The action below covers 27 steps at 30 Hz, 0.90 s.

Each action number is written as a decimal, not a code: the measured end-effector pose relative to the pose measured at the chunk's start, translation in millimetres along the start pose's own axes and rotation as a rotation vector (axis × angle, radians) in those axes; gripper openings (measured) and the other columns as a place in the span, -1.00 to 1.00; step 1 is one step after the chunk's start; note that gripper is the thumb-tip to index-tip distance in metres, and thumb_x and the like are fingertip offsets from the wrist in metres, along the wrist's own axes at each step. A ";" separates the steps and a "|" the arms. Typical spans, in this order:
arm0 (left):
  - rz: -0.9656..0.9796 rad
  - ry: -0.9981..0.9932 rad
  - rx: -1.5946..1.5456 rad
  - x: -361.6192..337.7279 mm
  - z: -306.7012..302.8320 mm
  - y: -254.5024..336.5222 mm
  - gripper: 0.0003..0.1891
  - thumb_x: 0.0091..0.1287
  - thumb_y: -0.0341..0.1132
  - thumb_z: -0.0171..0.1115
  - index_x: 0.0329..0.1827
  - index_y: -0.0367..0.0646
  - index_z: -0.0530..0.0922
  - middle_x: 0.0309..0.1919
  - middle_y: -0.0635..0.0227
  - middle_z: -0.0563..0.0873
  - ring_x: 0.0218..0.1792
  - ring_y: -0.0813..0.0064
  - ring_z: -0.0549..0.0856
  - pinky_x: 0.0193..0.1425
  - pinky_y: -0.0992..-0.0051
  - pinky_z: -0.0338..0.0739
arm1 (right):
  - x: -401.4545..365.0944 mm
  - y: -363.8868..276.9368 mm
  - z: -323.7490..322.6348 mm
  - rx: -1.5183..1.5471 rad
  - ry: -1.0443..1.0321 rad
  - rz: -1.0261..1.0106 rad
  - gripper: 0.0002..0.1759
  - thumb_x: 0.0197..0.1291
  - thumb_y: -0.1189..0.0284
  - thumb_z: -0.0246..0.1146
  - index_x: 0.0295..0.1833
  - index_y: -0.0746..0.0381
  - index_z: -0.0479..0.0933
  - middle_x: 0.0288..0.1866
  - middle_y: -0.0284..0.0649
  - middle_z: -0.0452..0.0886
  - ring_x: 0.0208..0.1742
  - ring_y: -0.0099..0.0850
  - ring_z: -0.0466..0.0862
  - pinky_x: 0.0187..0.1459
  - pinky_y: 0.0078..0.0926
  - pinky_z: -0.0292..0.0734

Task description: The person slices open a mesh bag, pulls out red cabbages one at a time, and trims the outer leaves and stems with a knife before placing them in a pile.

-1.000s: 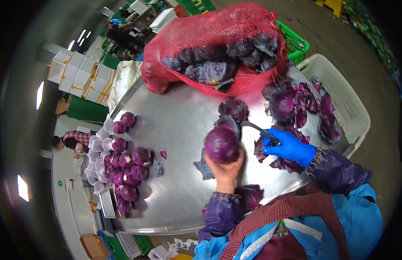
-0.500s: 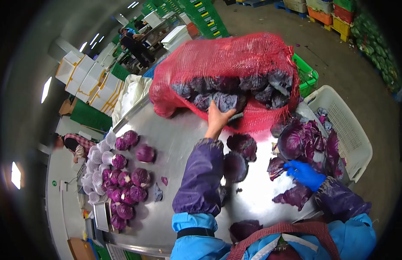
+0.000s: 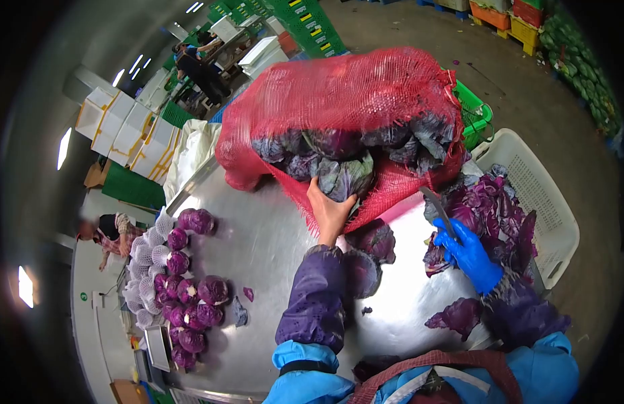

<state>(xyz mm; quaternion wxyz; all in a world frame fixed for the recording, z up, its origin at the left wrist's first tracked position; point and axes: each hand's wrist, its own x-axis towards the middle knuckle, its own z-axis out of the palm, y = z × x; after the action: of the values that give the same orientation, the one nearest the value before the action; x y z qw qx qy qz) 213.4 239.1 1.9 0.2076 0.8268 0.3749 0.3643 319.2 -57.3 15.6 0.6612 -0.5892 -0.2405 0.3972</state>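
Observation:
A red mesh sack (image 3: pixel 345 84) lies across the far side of the metal table (image 3: pixel 265 225), its slit side showing several dark-leaved red cabbages. My bare left hand (image 3: pixel 331 209) grips one red cabbage (image 3: pixel 347 176) at the slit, thumb and fingers spread around its near side. On the right, my blue-gloved right hand (image 3: pixel 470 254) is closed around a knife (image 3: pixel 438 210), whose dark curved blade points up and away. Loose purple outer leaves (image 3: pixel 490 209) are heaped just beyond that hand. Below it lies a single torn leaf (image 3: pixel 457 316).
Trimmed red cabbages (image 3: pixel 194 293) cluster on the table's left, beside white foam net sleeves (image 3: pixel 144 259). A cream plastic basket (image 3: pixel 564 222) stands at the right edge, a green crate (image 3: pixel 475 111) behind the sack. Another person (image 3: pixel 110 232) works at the far left.
My left hand has pulled the cabbage slightly toward me, turning its green-grey leaves up. My right hand has risen from the loose leaves, and the knife blade now shows clearly.

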 end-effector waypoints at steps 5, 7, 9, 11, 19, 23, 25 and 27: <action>0.108 -0.003 -0.147 -37.1 -3.0 -13.6 -0.27 -0.14 -0.29 0.43 0.12 -0.34 0.27 0.03 0.03 0.39 0.09 0.13 0.40 0.21 0.32 0.29 | 63.9 -33.1 39.5 -0.189 -0.173 -0.157 -0.59 0.29 0.33 0.12 0.23 0.18 0.37 -0.19 -0.36 0.54 -0.46 -0.70 0.41 -0.43 -0.72 0.38; 0.168 -0.031 -0.116 -40.1 -10.0 -11.9 -0.28 -0.11 -0.26 0.42 0.12 -0.33 0.28 0.04 0.05 0.38 0.07 0.20 0.42 0.19 0.37 0.30 | 117.1 -21.8 47.6 -0.458 -0.135 -0.425 -0.52 0.25 0.22 0.17 0.22 0.21 0.36 -0.14 -0.28 0.57 -0.44 -0.61 0.50 -0.44 -0.64 0.42; -0.043 -0.121 -0.167 -29.7 -20.3 5.6 -0.32 0.05 -0.15 0.34 0.14 -0.38 0.27 0.03 -0.08 0.40 0.09 0.03 0.41 0.20 0.27 0.29 | 163.2 -20.9 50.5 -0.641 -0.136 -0.300 -0.40 0.17 0.07 0.21 0.21 0.22 0.35 -0.11 -0.20 0.58 -0.37 -0.48 0.57 -0.41 -0.50 0.48; -0.182 -0.158 -0.197 -15.7 -13.6 -11.0 -0.29 0.12 -0.04 0.25 0.17 -0.41 0.26 0.04 -0.13 0.39 0.09 0.01 0.41 0.20 0.27 0.29 | 182.1 -41.3 61.6 -0.500 -0.233 0.257 -0.26 0.07 -0.12 0.23 0.19 0.19 0.35 -0.08 -0.20 0.58 -0.26 -0.41 0.61 -0.31 -0.39 0.50; -0.374 -0.313 -0.253 -3.2 -25.3 3.0 -0.22 0.26 0.18 0.05 0.34 -0.28 0.20 0.11 -0.14 0.34 0.19 0.00 0.35 0.30 0.31 0.20 | 161.1 -6.7 88.6 0.125 -0.212 0.159 -0.40 0.06 0.16 0.32 0.20 0.07 0.32 -0.35 -0.37 0.47 -0.58 -0.54 0.39 -0.60 -0.55 0.30; -0.187 -0.233 -0.511 -23.6 -51.2 41.7 -0.55 0.36 -0.07 0.03 0.11 -0.27 0.32 -0.03 0.11 0.39 0.03 0.26 0.38 0.15 0.37 0.25 | 100.1 -32.4 73.4 0.122 -0.029 0.122 -0.29 0.06 0.28 0.33 0.29 0.06 0.15 -0.44 -0.37 0.39 -0.67 -0.60 0.37 -0.70 -0.56 0.29; -0.228 -0.264 -0.739 -46.4 -65.5 62.5 -0.73 0.40 -0.19 -0.02 -0.03 -0.20 0.32 -0.20 0.36 0.33 -0.16 0.52 0.34 -0.01 0.52 0.27 | 67.0 -29.7 53.8 0.167 -0.058 0.080 -0.41 0.11 0.30 0.29 0.22 0.07 0.19 -0.42 -0.36 0.41 -0.66 -0.60 0.38 -0.69 -0.58 0.30; -0.288 -0.322 -0.841 -74.8 -75.1 74.5 -0.67 0.36 -0.15 0.07 0.00 -0.18 0.31 -0.21 0.40 0.32 -0.23 0.56 0.34 -0.07 0.53 0.30 | 29.8 -24.9 36.1 0.210 -0.085 0.044 -0.52 0.16 0.33 0.25 0.14 0.09 0.23 -0.40 -0.36 0.42 -0.66 -0.60 0.40 -0.68 -0.60 0.31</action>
<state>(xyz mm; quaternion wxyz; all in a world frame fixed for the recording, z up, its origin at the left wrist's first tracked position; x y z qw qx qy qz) 157.5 139.5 63.1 0.6282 0.6565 0.2690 0.3193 313.7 -11.8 42.1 0.6995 -0.5047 -0.2123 0.4592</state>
